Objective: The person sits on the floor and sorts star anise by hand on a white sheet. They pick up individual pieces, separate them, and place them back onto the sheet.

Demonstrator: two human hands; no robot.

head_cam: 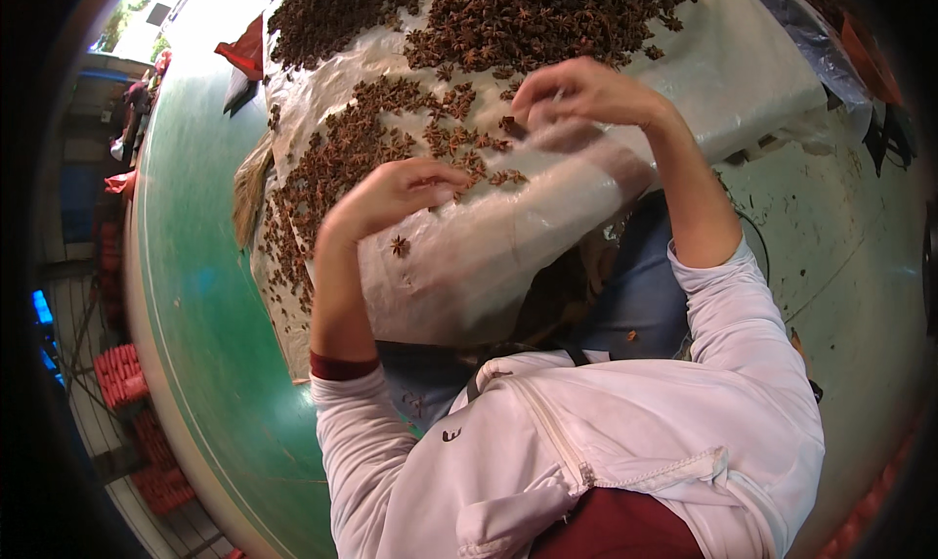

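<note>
Dried star anise lies on a table covered with a translucent plastic sheet (469, 280). My left hand (401, 187) is low over the near edge of a loose spread of star anise (344, 148), its fingers bent and partly blurred. Farther right, my right hand (590, 93) hovers in front of the large heap of star anise (542, 13), fingers curled and smeared by motion. Whether either hand holds a piece is hidden by the blur. One single star anise (399, 246) sits apart on the plastic, just right of my left wrist.
Another dark heap (337, 16) occupies the table's far left. A straw broom (251, 189) leans at the left table edge, near a red plastic bag (245, 49) farther back. Stacked red sacks (121, 376) stand beyond the green floor (212, 317). Bluish plastic sheeting (799, 38) hangs at right.
</note>
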